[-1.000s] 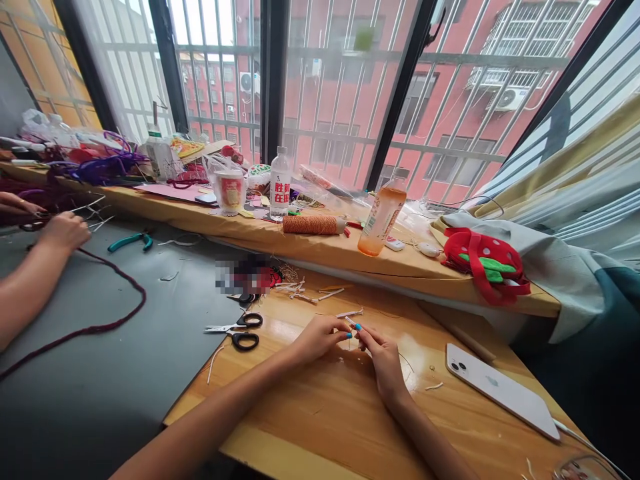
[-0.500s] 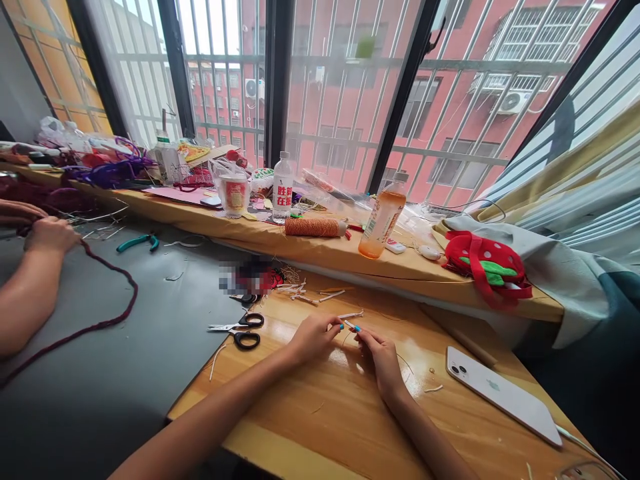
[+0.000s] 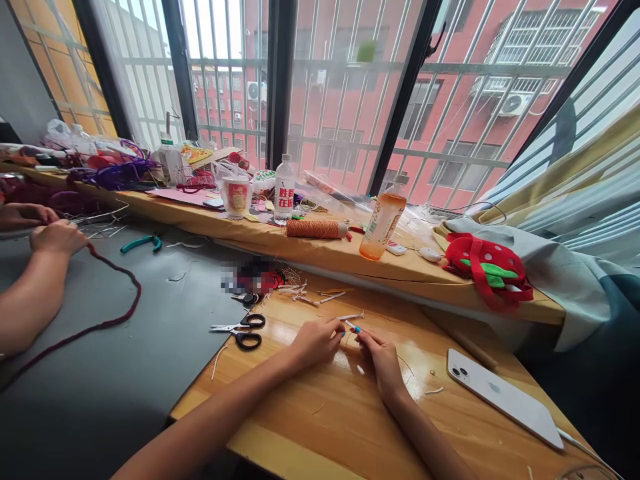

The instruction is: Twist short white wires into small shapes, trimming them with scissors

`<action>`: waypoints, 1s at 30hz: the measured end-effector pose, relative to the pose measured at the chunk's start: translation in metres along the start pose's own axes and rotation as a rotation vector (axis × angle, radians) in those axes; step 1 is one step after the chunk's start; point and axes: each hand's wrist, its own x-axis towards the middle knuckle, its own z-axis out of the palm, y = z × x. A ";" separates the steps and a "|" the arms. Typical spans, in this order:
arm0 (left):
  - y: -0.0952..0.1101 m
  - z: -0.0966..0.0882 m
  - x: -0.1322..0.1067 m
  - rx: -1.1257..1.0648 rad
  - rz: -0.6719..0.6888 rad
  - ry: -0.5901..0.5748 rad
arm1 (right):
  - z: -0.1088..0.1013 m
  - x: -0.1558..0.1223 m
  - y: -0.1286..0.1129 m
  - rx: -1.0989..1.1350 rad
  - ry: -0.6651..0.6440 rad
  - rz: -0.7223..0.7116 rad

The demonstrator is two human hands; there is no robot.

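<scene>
Above the wooden table my right hand point(image 3: 383, 360) pinches a short, thin white stick-like piece point(image 3: 349, 324), its tip pointing at my other hand. My left hand point(image 3: 319, 341) is closed just to the left, fingertips pressed together close to that tip; what they hold is too small to make out. A fine brownish thread point(image 3: 407, 365) curves out beside my right hand. Just beyond the fingers lies another white piece point(image 3: 351, 316), and several similar short white pieces point(image 3: 296, 291) are scattered farther back. Black-handled scissors point(image 3: 245, 329) rest left of my left hand, blades apart.
A white phone point(image 3: 503, 393) with a cable lies right. Along the ledge point(image 3: 320, 250) stand an orange-tinted bottle point(image 3: 384, 223), a water bottle point(image 3: 283, 190) and an orange thread spool point(image 3: 315, 229). At left, another person's hands point(image 3: 55, 233) hold dark red yarn point(image 3: 131, 303) near teal pliers point(image 3: 143, 244).
My left hand's fingers have curled in and turned slightly beside the white piece. My right hand stays nearly in place. The other person's hands have shifted a little on the yarn.
</scene>
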 end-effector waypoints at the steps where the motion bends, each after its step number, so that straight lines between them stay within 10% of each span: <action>1: -0.001 0.001 0.001 -0.020 -0.033 0.012 | 0.000 0.000 0.000 -0.002 -0.002 -0.003; 8: -0.001 -0.001 0.004 -0.162 -0.088 0.048 | -0.001 0.001 0.001 -0.013 0.025 -0.009; 18: 0.008 -0.003 -0.003 -0.111 0.189 0.008 | 0.000 -0.002 -0.001 -0.054 0.005 -0.045; 30: -0.002 0.016 0.011 -0.743 -0.244 -0.115 | 0.002 -0.005 -0.006 0.002 -0.036 -0.038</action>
